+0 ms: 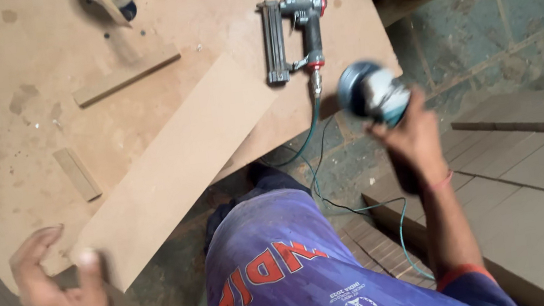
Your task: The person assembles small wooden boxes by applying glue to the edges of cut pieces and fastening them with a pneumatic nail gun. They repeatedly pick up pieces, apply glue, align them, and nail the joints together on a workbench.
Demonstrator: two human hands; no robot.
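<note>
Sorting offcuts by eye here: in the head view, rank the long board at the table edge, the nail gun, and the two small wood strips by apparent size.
Largest to smallest:
1. Long board
2. Nail gun
3. The two wood strips, upper and lower: the upper looks somewhat longer, but they are too alike to rank firmly.

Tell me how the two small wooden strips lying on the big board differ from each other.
The upper strip is longer and lies slanted, nearly sideways; the lower strip is shorter and lies steeper, nearly up and down in the picture. The upper one lies nearer the nail gun, the lower nearer the left hand. Both are flat, tan, and lie untouched.
</note>
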